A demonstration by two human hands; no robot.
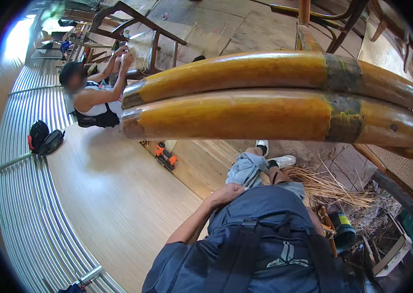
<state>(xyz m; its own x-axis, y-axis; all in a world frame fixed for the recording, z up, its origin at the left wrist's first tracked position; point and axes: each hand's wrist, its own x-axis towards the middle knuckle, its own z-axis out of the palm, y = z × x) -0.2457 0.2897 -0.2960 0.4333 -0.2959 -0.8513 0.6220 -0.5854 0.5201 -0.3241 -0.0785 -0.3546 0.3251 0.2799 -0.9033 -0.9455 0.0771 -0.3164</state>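
two thick yellow poles [245, 100] run side by side, long axis left to right, above and well apart from the left hand [226, 194], which rests closed on the knee, empty; right hand out of sight.

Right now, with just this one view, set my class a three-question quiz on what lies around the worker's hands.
1. True or false: the person's left hand holds the orange power tool.
2. What lies on the floor just right of the person's shoes? A) a coil of hose B) a bundle of pale dry strands C) a stack of tiles
3. What do the co-worker's hands touch at upper left?

Key:
1. False. The hand rests on the person's own knee; the tool lies apart on the wooden floor.
2. B.
3. A woven panel set in a wooden chair frame.
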